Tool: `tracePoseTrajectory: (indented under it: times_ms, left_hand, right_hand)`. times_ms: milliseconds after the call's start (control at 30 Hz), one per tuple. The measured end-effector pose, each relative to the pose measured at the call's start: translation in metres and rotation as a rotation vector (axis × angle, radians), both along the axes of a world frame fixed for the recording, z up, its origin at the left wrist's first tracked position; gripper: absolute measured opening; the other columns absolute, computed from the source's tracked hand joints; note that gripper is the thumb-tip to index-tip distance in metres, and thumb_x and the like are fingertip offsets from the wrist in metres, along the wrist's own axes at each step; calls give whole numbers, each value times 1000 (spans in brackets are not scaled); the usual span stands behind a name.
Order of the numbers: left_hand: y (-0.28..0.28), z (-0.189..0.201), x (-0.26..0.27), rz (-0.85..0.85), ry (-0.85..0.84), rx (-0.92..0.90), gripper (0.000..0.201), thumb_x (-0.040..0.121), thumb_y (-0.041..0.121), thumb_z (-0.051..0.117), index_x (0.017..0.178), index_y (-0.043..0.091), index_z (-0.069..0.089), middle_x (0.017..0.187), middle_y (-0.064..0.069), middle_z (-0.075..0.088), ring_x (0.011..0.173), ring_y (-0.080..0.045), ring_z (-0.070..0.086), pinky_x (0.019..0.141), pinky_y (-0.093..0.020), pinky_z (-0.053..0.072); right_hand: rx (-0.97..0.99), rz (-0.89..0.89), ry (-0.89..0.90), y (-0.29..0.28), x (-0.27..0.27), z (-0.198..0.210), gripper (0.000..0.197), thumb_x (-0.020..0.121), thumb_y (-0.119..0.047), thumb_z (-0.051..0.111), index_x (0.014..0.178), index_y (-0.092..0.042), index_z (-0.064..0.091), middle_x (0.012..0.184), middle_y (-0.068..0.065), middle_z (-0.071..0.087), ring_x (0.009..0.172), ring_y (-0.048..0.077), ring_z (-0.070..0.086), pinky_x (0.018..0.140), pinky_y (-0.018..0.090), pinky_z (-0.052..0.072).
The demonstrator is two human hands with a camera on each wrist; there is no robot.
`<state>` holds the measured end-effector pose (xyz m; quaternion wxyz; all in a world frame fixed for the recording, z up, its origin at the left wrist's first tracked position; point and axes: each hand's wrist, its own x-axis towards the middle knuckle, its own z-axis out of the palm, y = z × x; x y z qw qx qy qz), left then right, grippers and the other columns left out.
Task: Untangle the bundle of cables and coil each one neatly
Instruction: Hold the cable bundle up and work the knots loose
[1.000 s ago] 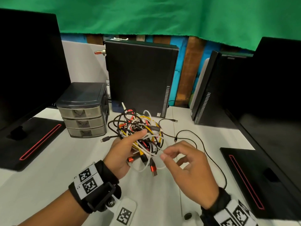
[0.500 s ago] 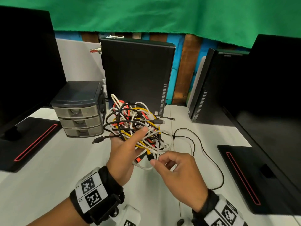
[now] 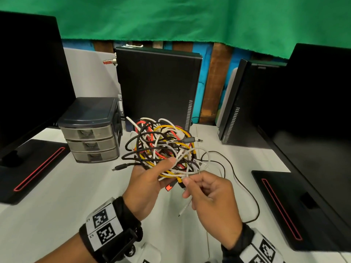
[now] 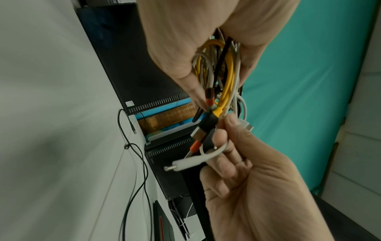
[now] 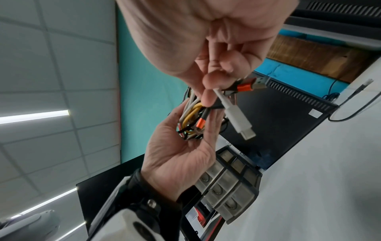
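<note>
while left hand (image 3: 146,184) grips one cable bundle (image 3: 163,147) | right hand (image 3: 211,204) pinches one white cable (image 5: 237,117)

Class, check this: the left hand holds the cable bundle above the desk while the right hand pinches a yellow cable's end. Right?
Not quite. The right hand pinches a white cable, not yellow, as the right wrist view shows. The left hand does hold the bundle above the desk.
</note>
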<state>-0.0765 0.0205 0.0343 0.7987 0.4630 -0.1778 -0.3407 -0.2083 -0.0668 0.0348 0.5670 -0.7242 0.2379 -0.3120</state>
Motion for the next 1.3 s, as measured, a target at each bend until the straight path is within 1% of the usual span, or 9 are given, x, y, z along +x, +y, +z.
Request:
tracePoseTrajectory:
  times_ms: [100,300,467,633,800,933,1100,1200,1300]
  left_hand:
    - [0,1,1,-46,29,-45,20,81,5,75,97,-4,69,93,-20,72,83,-30,69,60,-30,54]
    - [1,8,13,-96,203,-52,42,80,5,66,118,-13,64,123,-30,65,105,-38,68,86,-38,60]
    - [2,10,18,-129,297,-70,31,79,0,61,106,-12,71,117,-27,68,94,-34,71,84,-39,61]
    - [4,5,15,-128,176,-19,42,72,-8,68,113,-9,68,112,-28,70,92,-36,72,72,-38,61]
    - [3,2,10,-153,85,10,43,71,-11,68,115,-9,66,111,-28,70,94,-38,72,77,-42,61]
    - [2,2,10,-171,89,13,48,70,-13,71,117,-10,63,114,-31,68,95,-40,71,73,-41,61]
    - [3,2,10,-185,84,13,51,68,-4,68,118,-10,64,115,-32,67,95,-40,71,72,-40,60]
    - [2,2,9,-196,81,15,51,67,-4,68,118,-11,63,114,-33,67,94,-39,72,70,-40,61]
    - [2,0,9,-200,52,41,50,67,-3,68,117,-10,64,114,-33,67,94,-40,71,71,-41,61]
  right_hand:
    - [31,-26,-38,-3,0,2,18,90,-13,70,73,-13,74,62,7,69,44,8,47,51,23,40]
    - [150,55,-80,-1,-2,7,6,88,-11,71,83,-7,74,69,13,72,47,18,54,45,20,42]
    - [64,8,-144,-6,-5,9,3,83,-8,74,82,-11,73,75,10,73,56,21,64,49,23,43]
    - [-115,-172,-202,-29,-9,17,12,91,-13,69,85,-22,75,80,1,72,68,20,62,57,23,47]
    - [-42,23,-101,-33,-7,20,16,95,-13,62,88,-15,76,74,5,73,57,11,58,51,14,42]
    - [165,75,-15,-33,-5,18,13,98,-10,59,92,-9,71,72,10,73,46,18,56,38,21,35]
    - [161,130,69,-37,-10,25,9,86,-8,75,87,-5,67,73,11,74,43,22,61,37,16,37]
    - [35,121,121,-37,-9,22,16,83,-14,79,95,-17,69,75,5,75,50,20,66,53,24,52]
    - [-198,81,178,-38,-7,13,26,84,-25,79,97,-46,69,72,-6,70,53,8,59,63,27,53]
